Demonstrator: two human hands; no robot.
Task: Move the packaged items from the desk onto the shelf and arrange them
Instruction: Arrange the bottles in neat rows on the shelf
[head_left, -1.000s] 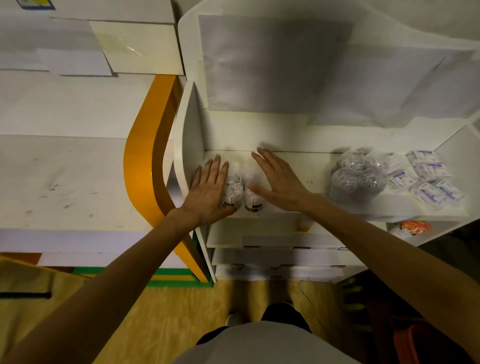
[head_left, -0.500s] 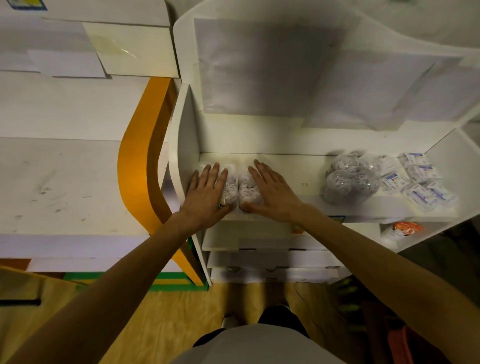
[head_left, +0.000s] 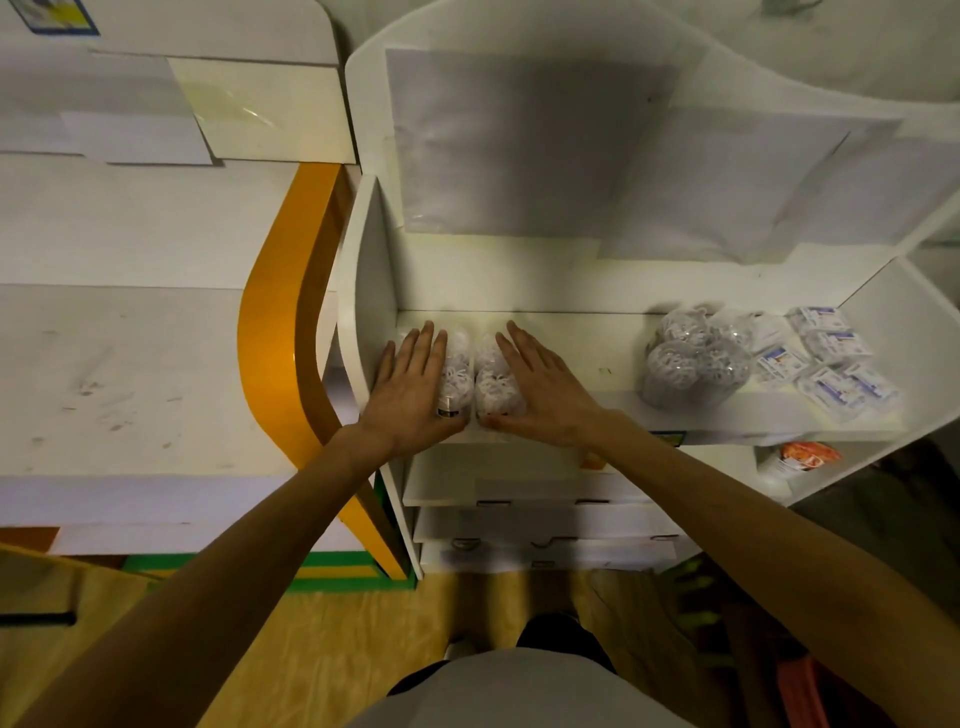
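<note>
Two clear packets of small white pieces lie side by side at the left end of the white shelf. My left hand lies flat with straight fingers on the left packet, close to the shelf's side wall. My right hand rests flat against the right packet from its right side. Both thumbs meet at the packets' near ends. Further right on the same shelf sit round clear bags and several small white-and-blue packets.
A white desk with an orange curved edge stands left of the shelf. White drawers sit below the shelf board. An orange-labelled packet lies on the lower right board. Wooden floor is underfoot.
Both hands have drawn together around the two packets, squaring them side by side and sliding them toward the shelf's left wall. The view has shifted slightly.
</note>
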